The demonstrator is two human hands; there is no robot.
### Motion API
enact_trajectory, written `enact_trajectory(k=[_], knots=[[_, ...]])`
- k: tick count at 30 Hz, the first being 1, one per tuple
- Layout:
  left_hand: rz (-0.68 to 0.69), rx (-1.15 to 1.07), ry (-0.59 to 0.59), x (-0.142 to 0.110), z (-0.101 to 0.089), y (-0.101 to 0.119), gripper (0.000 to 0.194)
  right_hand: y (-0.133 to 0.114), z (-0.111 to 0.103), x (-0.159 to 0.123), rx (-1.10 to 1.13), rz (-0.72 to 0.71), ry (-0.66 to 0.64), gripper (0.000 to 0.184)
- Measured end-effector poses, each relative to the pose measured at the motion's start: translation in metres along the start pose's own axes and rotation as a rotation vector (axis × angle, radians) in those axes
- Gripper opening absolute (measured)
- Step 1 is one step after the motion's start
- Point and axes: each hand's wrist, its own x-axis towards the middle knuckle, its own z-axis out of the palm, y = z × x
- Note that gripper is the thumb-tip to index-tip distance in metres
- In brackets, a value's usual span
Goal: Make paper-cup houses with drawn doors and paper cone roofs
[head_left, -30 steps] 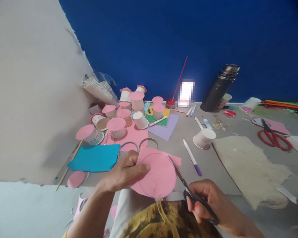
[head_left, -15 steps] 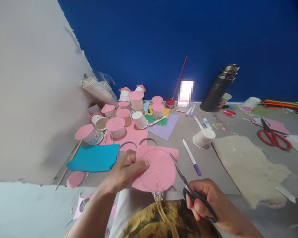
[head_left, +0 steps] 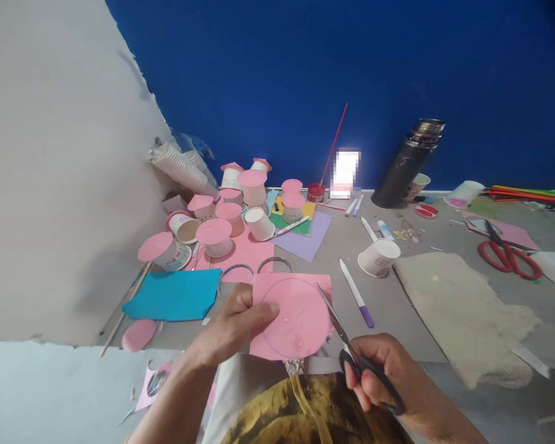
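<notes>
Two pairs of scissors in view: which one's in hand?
The black-handled scissors, held in the right hand. The red-handled pair lies on the table, no hand on it.

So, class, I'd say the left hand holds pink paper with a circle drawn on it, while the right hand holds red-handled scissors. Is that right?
Not quite: the handle colour is wrong. In the head view, the right hand holds black-handled scissors. The left hand does hold the circle-marked pink paper.

Left fingers (head_left: 242,298) part-hidden, bright rectangle (head_left: 345,172) pixelated
</notes>
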Motion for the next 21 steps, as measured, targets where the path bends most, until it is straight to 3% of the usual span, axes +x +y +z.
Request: enact_trajectory(k=[12, 21], knots=[[-0.014, -0.091, -0.017, 0.0013, 0.0022, 0.0043, 0.046, 0.0025, 0.0018, 0.0023, 0.068, -0.012, 0.018, 0.072], [-0.069, -0.038, -0.045, 0.0065, 0.0006, 0.0023, 0.049, 0.0049, 0.0, -0.0019, 0.126, 0.042, 0.073, 0.07]])
